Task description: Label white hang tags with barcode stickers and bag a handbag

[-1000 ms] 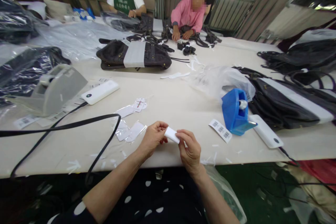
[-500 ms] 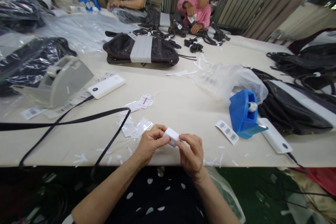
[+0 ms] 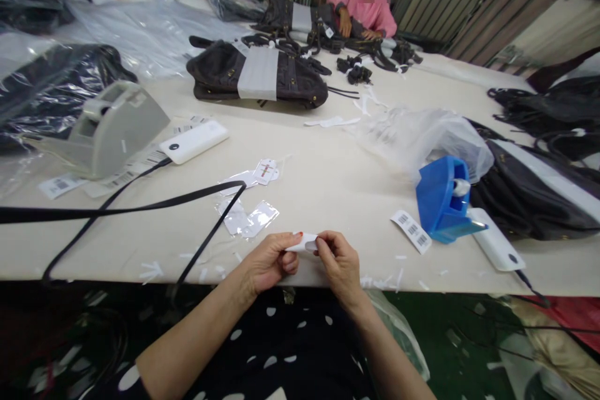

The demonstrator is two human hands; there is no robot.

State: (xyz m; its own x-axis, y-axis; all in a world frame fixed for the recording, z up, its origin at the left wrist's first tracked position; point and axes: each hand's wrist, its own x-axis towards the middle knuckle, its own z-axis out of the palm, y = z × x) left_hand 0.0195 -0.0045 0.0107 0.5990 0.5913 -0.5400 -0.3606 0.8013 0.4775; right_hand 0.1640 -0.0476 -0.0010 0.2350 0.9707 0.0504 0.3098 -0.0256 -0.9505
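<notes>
Both hands pinch one small white tag (image 3: 304, 241) low in the frame's centre: left hand (image 3: 269, 260) on its left end, right hand (image 3: 341, 264) on its right, above the counter (image 3: 328, 187) edge. Clear sleeves (image 3: 248, 217) lie just upper left, a blue dispenser (image 3: 443, 200) to the right.

Beyond your fingers (image 3: 280, 242) the counter (image 3: 328, 187) lies bare; a black strap (image 3: 140, 207) blocks toward its left edge, a blue tape dispenser (image 3: 440, 200) toward its right.

matt paper tag (image 3: 304, 242), glossy plastic dispenser (image 3: 440, 199)
</notes>
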